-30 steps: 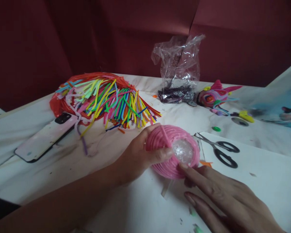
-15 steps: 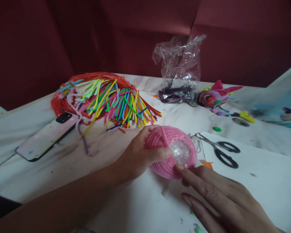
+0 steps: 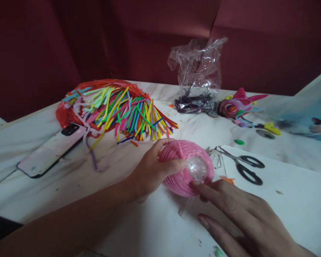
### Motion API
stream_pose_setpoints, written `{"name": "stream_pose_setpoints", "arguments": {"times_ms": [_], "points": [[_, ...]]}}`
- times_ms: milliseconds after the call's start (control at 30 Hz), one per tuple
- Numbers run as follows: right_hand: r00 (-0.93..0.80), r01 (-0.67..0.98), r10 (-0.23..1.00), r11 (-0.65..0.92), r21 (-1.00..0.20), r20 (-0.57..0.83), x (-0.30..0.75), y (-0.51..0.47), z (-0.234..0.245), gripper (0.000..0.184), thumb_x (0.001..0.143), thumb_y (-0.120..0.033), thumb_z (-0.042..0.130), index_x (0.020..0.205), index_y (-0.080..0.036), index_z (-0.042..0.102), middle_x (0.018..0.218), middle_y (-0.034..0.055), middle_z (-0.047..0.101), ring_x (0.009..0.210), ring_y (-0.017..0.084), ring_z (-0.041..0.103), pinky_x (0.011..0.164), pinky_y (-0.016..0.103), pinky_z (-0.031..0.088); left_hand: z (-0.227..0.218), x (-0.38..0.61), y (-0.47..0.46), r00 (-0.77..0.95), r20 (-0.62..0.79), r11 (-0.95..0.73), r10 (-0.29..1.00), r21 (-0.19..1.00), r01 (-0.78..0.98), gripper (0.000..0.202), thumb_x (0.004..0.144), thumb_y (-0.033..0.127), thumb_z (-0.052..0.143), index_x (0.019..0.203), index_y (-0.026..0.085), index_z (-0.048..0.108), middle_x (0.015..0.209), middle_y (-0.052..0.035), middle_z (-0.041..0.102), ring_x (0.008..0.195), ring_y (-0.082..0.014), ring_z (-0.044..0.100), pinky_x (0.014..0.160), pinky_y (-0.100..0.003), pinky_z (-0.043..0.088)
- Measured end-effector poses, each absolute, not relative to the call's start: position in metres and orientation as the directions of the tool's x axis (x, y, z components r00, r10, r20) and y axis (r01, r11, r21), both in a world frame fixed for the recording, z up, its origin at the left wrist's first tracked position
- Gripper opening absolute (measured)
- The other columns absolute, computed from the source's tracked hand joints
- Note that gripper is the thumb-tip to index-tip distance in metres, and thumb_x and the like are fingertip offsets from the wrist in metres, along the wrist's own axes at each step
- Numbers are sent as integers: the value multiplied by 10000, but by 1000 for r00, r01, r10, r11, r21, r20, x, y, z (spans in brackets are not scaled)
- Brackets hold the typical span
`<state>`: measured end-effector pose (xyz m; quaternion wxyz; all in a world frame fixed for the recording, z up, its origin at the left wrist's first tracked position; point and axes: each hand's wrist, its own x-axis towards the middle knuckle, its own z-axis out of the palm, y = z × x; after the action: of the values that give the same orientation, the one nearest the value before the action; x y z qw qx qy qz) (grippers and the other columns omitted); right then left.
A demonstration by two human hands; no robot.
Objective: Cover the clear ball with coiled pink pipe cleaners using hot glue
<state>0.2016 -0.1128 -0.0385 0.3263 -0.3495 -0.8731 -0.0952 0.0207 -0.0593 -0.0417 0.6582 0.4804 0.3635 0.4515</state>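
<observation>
The table [image 3: 139, 228] with its white cover spreads under everything, and the pink ball [image 3: 176, 180] sits on it near the middle, close in front of me. Behind the ball and to its left lies a heap of coloured strips [image 3: 123, 112] on red plastic. To the ball's right is a white sheet [image 3: 289, 178], its near corner just beside the ball. Far behind the ball stands a crumpled clear bag [image 3: 196, 71] with dark bits in its bottom. Well to the ball's left lies a phone [image 3: 49, 151], camera side up. My left hand [image 3: 149, 169] is clamped round the ball from its left, thumb pressed across the front. My right hand [image 3: 238, 210] is spread flat, fingers apart, one fingertip touching the ball's lower front below its clear glittery patch [image 3: 196, 167]. Behind and right of the ball sits a colourful toy [image 3: 237, 105]. Scissors [image 3: 240, 164] lie just right of the ball, and a green button [image 3: 239, 142] lies beyond them.
</observation>
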Motion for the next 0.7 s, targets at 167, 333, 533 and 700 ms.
{"name": "stream_pose_setpoints", "arguments": {"times_ms": [167, 333, 533, 700], "points": [[-605, 622, 536, 780, -71, 589, 206, -110, -39, 389, 987, -250, 346, 1340, -104, 418, 881, 106, 627, 799, 196, 615, 618, 244, 556, -44, 23, -60, 295, -57, 135, 954, 958, -252, 408, 745, 328, 708, 1090, 204, 530, 1018, -47, 644, 952, -217, 608, 802, -326, 470], [-624, 615, 516, 788, -38, 587, 202, -105, -41, 326, 999, -237, 327, 1261, -78, 438, 854, 116, 603, 790, 198, 589, 587, 249, 520, -48, 24, -63, 252, -4, 63, 968, 972, -226, 409, 758, 324, 713, 1106, 200, 536, 1012, -29, 644, 966, -193, 594, 843, -307, 465], [-630, 602, 500, 798, -33, 594, 205, -106, -44, 319, 995, -205, 341, 1257, -65, 455, 859, 115, 592, 779, 198, 594, 585, 275, 528, -48, 24, -66, 216, -12, 49, 976, 985, -164, 390, 774, 324, 704, 1110, 211, 541, 1058, -29, 644, 988, -202, 593, 863, -326, 459], [-619, 608, 499, 793, -32, 606, 205, -111, -37, 271, 987, -177, 343, 1172, -65, 506, 812, 108, 603, 774, 208, 602, 568, 278, 520, -46, 24, -64, 221, 10, 17, 975, 992, -123, 369, 763, 319, 710, 1075, 205, 547, 1025, -26, 647, 974, -205, 596, 848, -317, 461]]}}
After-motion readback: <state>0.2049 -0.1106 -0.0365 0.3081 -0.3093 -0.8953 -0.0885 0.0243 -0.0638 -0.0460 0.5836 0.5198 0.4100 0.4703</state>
